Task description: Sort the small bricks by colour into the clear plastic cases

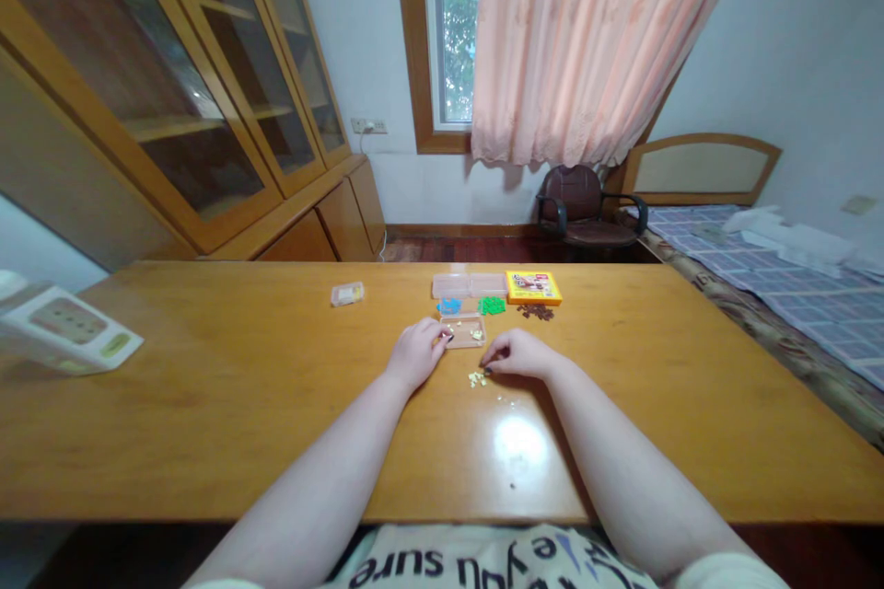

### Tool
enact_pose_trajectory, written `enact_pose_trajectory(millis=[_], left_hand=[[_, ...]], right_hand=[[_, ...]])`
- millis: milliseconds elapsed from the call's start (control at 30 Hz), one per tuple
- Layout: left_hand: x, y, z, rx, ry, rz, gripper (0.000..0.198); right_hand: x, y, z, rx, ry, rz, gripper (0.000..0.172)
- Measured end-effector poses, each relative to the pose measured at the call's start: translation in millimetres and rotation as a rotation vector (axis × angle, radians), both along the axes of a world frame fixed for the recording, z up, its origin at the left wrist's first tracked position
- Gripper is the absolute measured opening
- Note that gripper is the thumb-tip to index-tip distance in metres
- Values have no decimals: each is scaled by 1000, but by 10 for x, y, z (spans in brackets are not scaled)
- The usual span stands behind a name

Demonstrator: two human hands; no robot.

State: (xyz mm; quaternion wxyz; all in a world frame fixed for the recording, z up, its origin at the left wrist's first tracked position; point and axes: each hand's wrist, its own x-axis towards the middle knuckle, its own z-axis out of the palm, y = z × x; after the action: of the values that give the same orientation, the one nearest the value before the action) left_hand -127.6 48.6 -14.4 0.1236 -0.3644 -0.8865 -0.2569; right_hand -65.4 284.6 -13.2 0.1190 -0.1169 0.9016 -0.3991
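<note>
My left hand (418, 352) rests on the wooden table (207, 386) with its fingers curled against the left edge of a small clear plastic tray (464, 331) that holds a few pale beads. My right hand (519, 353) lies just right of the tray, fingers pinched down at a small heap of pale yellow beads (476, 378) on the table; whether it grips a bead is too small to see. Behind the tray lie a blue bead pile (449, 306), a green bead pile (492, 305) and a brown bead pile (537, 312).
Clear lidded boxes (470, 284) and a yellow box (533, 287) sit at the table's far side, a small clear case (346, 294) further left. A white carton (62, 329) lies at the left edge. Beyond stand a cabinet, a chair (587, 207) and a bed.
</note>
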Motion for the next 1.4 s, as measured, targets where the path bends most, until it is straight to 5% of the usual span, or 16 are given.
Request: enact_pose_trajectory(millis=[167, 433, 700, 1000, 1400], left_hand=[[11, -11, 33, -54, -28, 24, 20], [169, 56, 67, -254, -48, -400, 14], [181, 75, 49, -270, -83, -424, 12], [160, 37, 75, -240, -108, -426, 11], [98, 49, 56, -102, -27, -242, 13]], right_hand=[[-10, 50, -10, -18, -40, 34, 25], [2, -16, 5, 95, 3, 58, 19], [28, -50, -2, 61, 58, 1, 16], [-67, -137, -111, -84, 309, -411, 27], [26, -117, -7, 32, 113, 72, 21]])
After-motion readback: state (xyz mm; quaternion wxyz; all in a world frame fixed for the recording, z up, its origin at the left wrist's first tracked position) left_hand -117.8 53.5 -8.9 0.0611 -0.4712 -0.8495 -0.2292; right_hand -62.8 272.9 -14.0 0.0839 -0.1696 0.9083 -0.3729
